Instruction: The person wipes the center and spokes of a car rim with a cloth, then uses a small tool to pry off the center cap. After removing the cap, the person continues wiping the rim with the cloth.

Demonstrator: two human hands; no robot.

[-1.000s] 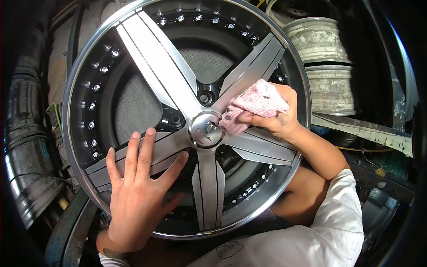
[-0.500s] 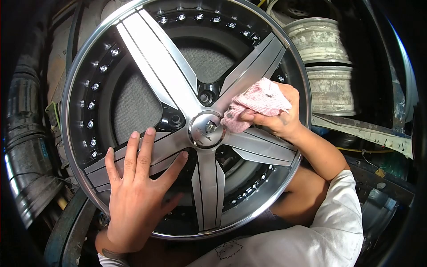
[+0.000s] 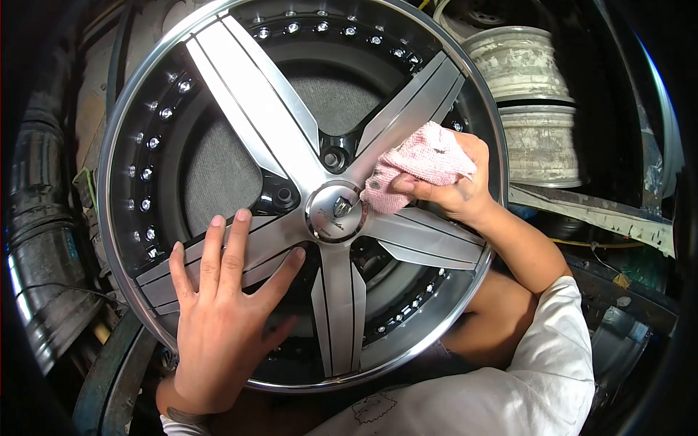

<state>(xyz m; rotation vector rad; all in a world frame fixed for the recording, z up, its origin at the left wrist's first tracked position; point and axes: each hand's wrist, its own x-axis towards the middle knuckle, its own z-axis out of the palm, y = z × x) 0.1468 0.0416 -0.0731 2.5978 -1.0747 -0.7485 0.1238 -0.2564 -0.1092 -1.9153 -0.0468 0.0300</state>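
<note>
A large five-spoke wheel rim [image 3: 251, 94] with brushed silver spokes, a black inner barrel and a polished lip fills the middle of the view. At its hub sits a round chrome centre cap [image 3: 331, 221] with script lettering. My right hand [image 3: 465, 185] grips a bunched pink cloth [image 3: 422, 160], whose lower edge lies against the hub beside the cap. Spread fingers of my left hand [image 3: 229, 291] rest on the lower-left spoke [image 3: 163, 283], holding nothing. The cloth hides part of the spoke under it.
Two worn, paint-flaked rims [image 3: 520, 65] are stacked at the upper right, above a pale scuffed beam [image 3: 596, 218]. Dark metal cylinders [image 3: 54, 182] stand along the left side. A curved dark metal piece [image 3: 116, 370] lies at the lower left.
The view and wheel have shifted very slightly. The cloth stays beside the centre cap in my right hand, and my left hand keeps its place on the spoke.
</note>
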